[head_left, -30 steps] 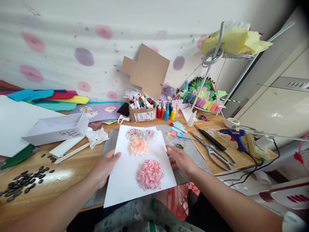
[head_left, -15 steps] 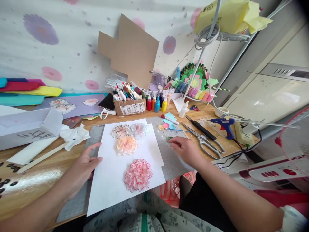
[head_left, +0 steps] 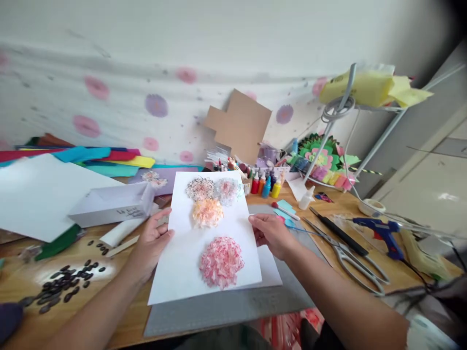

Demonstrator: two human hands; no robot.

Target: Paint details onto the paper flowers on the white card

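A white sheet of paper (head_left: 182, 262) is raised and tilted above the grey cutting mat (head_left: 204, 316). My left hand (head_left: 151, 243) grips its left edge, thumb on top. At the right edge, my right hand (head_left: 272, 233) pinches the sheet, some fingers hidden beneath. Ruffled paper flowers sit on it: a large pink one (head_left: 222, 262) low down, an orange one (head_left: 207, 213) in the middle, and near the top a black-speckled one (head_left: 200, 188) and a pale blue-pink one (head_left: 226, 191). Another white sheet (head_left: 270, 270) lies on the mat underneath.
Scissors (head_left: 350, 257), a black-handled tool (head_left: 339, 231) and a blue glue gun (head_left: 383, 231) lie at right. Paint bottles (head_left: 267, 187) and a glue bottle (head_left: 306, 198) stand behind. On the left are a white box (head_left: 113, 204) and scattered dark pebble-like pieces (head_left: 65, 282).
My right hand has moved from the mat to the sheet's right edge. The sheet has been lifted off the mat, uncovering another below. The view has swung up and left.
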